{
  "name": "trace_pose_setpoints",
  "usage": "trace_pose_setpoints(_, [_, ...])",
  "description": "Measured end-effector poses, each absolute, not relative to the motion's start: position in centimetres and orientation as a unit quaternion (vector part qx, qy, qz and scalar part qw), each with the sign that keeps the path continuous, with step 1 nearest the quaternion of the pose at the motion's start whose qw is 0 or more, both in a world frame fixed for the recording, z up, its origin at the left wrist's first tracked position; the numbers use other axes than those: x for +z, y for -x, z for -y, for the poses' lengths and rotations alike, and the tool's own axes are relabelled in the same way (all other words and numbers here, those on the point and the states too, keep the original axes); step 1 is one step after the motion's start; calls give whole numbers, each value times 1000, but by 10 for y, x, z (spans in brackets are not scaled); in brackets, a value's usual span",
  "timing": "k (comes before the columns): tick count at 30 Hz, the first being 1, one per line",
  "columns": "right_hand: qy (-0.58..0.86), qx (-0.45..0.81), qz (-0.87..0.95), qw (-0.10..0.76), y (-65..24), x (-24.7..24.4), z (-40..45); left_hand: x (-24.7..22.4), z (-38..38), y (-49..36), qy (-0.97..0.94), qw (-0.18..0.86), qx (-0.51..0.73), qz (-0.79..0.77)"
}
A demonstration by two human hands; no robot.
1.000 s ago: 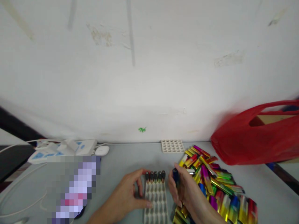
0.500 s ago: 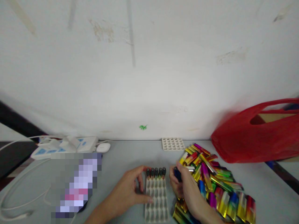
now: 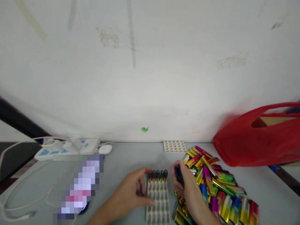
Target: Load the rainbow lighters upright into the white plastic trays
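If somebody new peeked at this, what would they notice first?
Probably the pile of shiny, rainbow-coloured metallic sticks on the grey table beside the bare right hand. The big red fabric-looking bag at the right edge might come next. Then perhaps the pale, pocketed tray between that hand and the bare left hand, with five slim black-topped pieces in its far row.

Red bag [image 3: 253, 143] right, white power strip [image 3: 93, 144] beside white case [image 3: 105, 149] left, pixelated screen [image 3: 81, 184] nearer, scuffed wall [image 3: 159, 78] behind
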State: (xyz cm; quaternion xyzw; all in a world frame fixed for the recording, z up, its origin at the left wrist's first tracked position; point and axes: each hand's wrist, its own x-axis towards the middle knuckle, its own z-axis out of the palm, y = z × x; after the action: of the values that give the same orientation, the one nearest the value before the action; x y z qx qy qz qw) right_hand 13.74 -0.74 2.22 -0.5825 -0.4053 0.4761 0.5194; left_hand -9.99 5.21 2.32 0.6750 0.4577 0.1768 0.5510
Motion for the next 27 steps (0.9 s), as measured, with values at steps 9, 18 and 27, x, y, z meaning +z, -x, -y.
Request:
trace_pose_setpoints(9, [538,349,607,468,-141,28,20,26,-48,95,-699,510,171,-472])
trace_pose_setpoints(18, [423,199,787,404,-136,29,23,25,-49,94,-714,515,211,-425])
trace_pose_setpoints(27, [407,120,810,405,-128,35,16,29,-49,93,-712,520,207,-425])
